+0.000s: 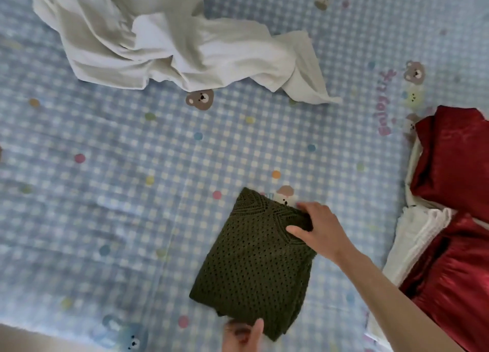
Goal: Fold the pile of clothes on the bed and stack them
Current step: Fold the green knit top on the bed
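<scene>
Head view, both grips pinching folded olive knit (254, 261), right (321, 228), left (242, 334), rumpled white garment (164, 39) beyond, red stack (455, 166) beside

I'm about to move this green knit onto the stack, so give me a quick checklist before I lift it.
1. Knit fully folded: ok, it lies as a compact rectangle.
2. Right hand has hold: ok, thumb on top and fingers round the far right corner.
3. Left hand has hold: ok, its thumb lies over the near corner, though the hand is blurred and partly cut off.
4. Stack ready: not ok, the red pieces on top look rumpled and uneven over the white layers.
5. Path to the stack: ok, only bare sheet lies between.
6. Clothes left to fold: not ok, the white garment lies crumpled.
</scene>
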### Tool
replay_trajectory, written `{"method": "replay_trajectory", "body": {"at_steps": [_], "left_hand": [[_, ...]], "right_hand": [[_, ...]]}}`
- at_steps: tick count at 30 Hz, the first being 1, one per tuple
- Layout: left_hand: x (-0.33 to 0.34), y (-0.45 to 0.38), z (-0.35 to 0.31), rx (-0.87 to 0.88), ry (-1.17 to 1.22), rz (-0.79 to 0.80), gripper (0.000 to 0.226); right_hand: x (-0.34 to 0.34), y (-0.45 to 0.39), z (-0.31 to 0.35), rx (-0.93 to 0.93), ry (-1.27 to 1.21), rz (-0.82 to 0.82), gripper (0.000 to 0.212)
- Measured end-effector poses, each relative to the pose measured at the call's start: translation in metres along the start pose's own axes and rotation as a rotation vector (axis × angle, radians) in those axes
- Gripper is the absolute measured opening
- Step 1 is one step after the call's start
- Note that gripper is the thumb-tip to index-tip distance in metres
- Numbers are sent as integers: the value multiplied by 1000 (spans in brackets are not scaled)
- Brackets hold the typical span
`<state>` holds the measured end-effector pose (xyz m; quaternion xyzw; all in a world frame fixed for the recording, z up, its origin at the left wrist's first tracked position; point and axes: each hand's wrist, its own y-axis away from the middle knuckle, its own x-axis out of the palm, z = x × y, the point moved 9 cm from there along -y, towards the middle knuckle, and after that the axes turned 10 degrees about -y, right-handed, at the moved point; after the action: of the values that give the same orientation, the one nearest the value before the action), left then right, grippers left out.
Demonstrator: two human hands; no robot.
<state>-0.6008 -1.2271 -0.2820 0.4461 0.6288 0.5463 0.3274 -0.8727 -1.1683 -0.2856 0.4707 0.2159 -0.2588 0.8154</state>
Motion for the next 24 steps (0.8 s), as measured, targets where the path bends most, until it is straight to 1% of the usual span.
{"method": "replay_trajectory", "body": {"at_steps": [1,2,3,4,5,6,8,10,11,12,14,15,16,19,21,22,24], "left_hand": [[-5,-4,0,-19,73,-69,44],[-13,-5,2,-54,197,-185,58],[-18,-10,3,-62,214,-267,70],[-14,-6,-7,-69,211,-284,73],[-4,-4,-15,-51,236,-316,70],[-5,-5,-24,-40,245,-384,65],[-13,-7,-51,137,166,-444,58],[-16,-14,-78,301,84,-419,38],[-15,-19,-89,329,48,-396,31],[-11,-22,-98,315,-7,-361,30],[-6,-31,-108,297,-89,-306,41],[-4,-35,-112,293,-110,-286,45],[-2,-32,-118,277,-124,-278,46],[4,-17,-141,295,-52,-249,38],[20,-4,-166,324,8,-189,35],[31,3,-179,327,35,-158,31],[59,16,-208,330,71,-81,19]], "right_hand": [[8,-2,2,-20,62,57,47],[13,-3,1,-23,82,100,39],[14,-3,-1,-31,30,117,29],[10,-1,-6,-30,-73,106,19],[-1,2,-13,-30,-168,57,14],[-15,8,-21,-26,-247,-16,13],[-40,23,-48,27,-387,-171,17],[-48,42,-80,146,-441,-261,21],[-43,50,-95,216,-448,-262,20],[-32,55,-107,289,-464,-226,19],[-5,59,-121,371,-549,-137,24],[-2,59,-121,370,-593,-138,25],[-7,58,-118,353,-652,-176,22],[-43,64,-105,290,-880,-310,12],[-77,78,-101,236,-986,-368,9],[-94,86,-101,210,-1045,-392,10],[-130,106,-107,174,-1185,-447,18]]}}
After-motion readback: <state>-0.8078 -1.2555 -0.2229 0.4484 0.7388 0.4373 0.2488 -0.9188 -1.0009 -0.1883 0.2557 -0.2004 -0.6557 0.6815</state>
